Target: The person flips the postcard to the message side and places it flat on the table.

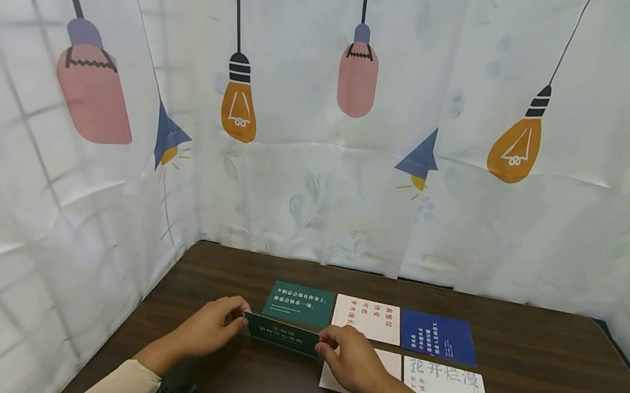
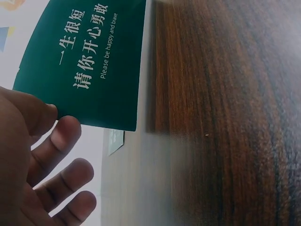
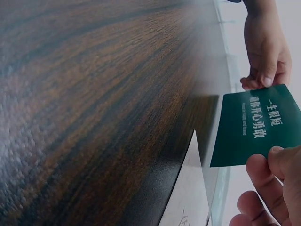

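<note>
Between both hands a dark green card (image 1: pixel 282 336) with white lettering stands tilted up over the table. My left hand (image 1: pixel 210 328) pinches its left end between thumb and index finger, and my right hand (image 1: pixel 354 363) pinches the right end. In the left wrist view the lettering on the green card (image 2: pixel 94 61) reads "Please be happy and brave". Just behind it lies another green card (image 1: pixel 300 302). Under the right hand, a pale card (image 1: pixel 387 362) is partly covered. To its right lies a white card (image 1: pixel 445 389) with large grey characters.
In the back row, a cream card (image 1: pixel 366 318) with red writing and a blue card (image 1: pixel 438 337) lie beside the flat green one. All rest on a dark brown wooden table (image 1: pixel 548 374). A white curtain (image 1: pixel 292 186) printed with lamps stands behind and to the left.
</note>
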A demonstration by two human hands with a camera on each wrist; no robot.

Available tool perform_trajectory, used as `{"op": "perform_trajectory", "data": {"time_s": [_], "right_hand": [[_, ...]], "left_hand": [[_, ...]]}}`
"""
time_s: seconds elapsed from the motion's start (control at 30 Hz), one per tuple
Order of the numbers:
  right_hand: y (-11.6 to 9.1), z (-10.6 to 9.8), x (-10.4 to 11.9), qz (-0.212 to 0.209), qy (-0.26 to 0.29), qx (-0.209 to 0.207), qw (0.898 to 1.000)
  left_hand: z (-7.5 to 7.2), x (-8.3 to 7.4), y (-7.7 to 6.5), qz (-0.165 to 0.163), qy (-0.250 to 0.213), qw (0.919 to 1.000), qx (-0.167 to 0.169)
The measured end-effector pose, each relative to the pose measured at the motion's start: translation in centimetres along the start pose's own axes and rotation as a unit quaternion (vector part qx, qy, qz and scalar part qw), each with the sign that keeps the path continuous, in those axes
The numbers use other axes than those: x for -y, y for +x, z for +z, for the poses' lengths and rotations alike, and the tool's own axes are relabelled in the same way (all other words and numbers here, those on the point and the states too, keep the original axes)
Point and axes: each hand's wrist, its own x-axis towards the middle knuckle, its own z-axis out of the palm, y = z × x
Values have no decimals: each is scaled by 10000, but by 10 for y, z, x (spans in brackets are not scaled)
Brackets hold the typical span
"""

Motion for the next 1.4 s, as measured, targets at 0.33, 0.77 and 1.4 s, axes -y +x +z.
{"op": "perform_trajectory", "data": {"time_s": [0.33,0.77,1.4], "right_hand": [[-1,0,-1,-22,11,35,10000],[-4,-1,0,-61,39,-18,10000],[-4,1,-3,-36,30,131,9999]], "left_hand": [[0,2,-3,49,-112,9999,13],[0,5,-6,-40,-217,9997,-65],[3,8,-4,93,-382,9990,197]]}}
